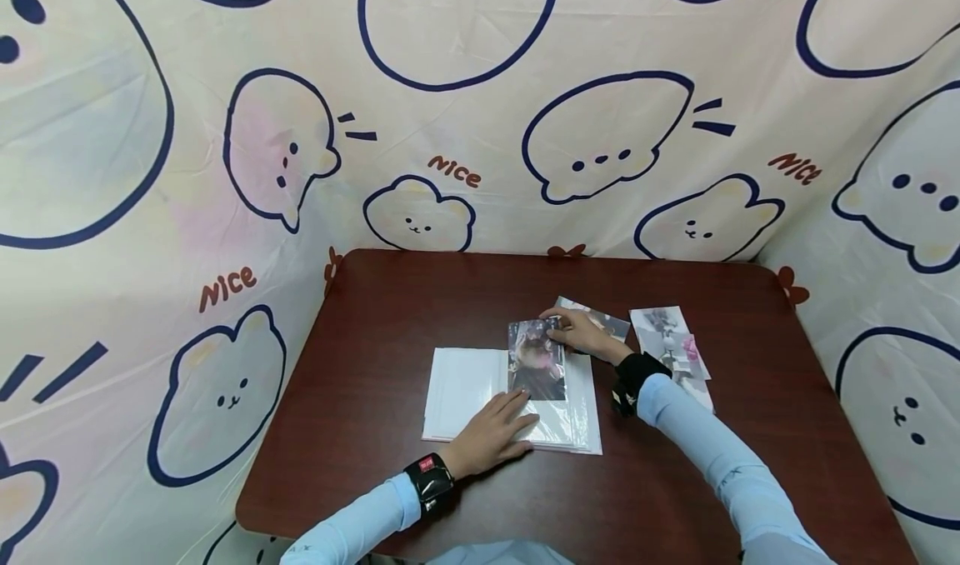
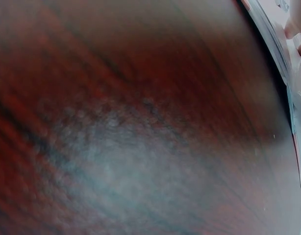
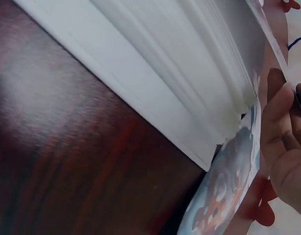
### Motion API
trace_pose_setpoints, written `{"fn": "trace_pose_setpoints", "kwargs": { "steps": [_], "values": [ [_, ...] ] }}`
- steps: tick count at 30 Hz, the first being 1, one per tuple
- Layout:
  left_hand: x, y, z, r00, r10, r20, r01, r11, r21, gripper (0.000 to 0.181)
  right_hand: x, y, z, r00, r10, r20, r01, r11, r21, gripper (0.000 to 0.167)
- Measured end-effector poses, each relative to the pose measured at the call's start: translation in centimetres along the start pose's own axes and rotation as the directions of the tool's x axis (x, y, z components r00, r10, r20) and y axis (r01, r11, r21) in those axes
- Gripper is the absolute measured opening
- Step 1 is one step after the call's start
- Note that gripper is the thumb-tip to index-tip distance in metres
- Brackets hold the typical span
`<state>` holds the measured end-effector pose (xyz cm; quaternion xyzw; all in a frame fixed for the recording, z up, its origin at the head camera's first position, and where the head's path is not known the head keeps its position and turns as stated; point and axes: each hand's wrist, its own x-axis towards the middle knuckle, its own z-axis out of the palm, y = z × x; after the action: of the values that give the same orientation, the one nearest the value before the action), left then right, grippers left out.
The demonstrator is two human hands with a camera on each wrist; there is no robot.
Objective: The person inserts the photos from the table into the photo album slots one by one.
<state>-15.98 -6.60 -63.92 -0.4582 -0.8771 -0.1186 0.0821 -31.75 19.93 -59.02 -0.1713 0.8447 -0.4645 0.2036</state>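
Note:
An open white photo album [image 1: 465, 386] with clear plastic sleeves lies on the table. Over its right page is a dark photo [image 1: 537, 369] with a pale, pinkish middle; I cannot tell how much of it is inside the sleeve. My right hand [image 1: 585, 333] pinches the photo near its upper right edge, and in the right wrist view the thumb and fingers [image 3: 280, 105] meet at the thin raised sheet. Lower down, my left hand [image 1: 489, 437] rests on the album with extended fingers, touching near the photo's bottom edge. In the left wrist view only a few fingertips show.
Behind my right hand a loose photo [image 1: 611, 325] lies at the album's upper right corner. Several more prints [image 1: 663, 336] overlap farther right, partly behind the right forearm. The brown table [image 1: 405, 298] meets a patterned cloth backdrop [image 1: 495, 132] at its far edge.

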Motion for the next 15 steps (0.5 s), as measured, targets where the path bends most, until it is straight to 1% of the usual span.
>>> {"fn": "trace_pose_setpoints", "kwargs": {
  "steps": [4, 7, 10, 15],
  "values": [
    [0.0, 0.0, 0.1, 1.0, -0.009, 0.024, 0.009, 1.0, 0.0, 0.051, -0.6, 0.2, 0.4, 1.0, -0.005, 0.029, 0.005, 1.0, 0.008, 0.044],
    [0.0, -0.1, 0.3, 0.999, -0.019, 0.033, 0.019, 1.0, 0.01, 0.051, -1.1, 0.2, 0.4, 0.997, 0.005, 0.072, -0.009, 0.998, 0.055, 0.051],
    [0.0, -0.1, 0.4, 1.0, -0.024, 0.02, 0.023, 1.0, 0.021, 0.052, -1.4, 0.3, 0.4, 0.992, 0.0, 0.123, -0.012, 0.996, 0.093, 0.055],
    [-0.1, -0.1, 0.5, 0.999, -0.032, 0.015, 0.032, 0.999, 0.013, 0.053, -1.9, 0.1, 0.7, 0.986, -0.009, 0.165, -0.009, 0.994, 0.107, 0.059]
  ]
}}
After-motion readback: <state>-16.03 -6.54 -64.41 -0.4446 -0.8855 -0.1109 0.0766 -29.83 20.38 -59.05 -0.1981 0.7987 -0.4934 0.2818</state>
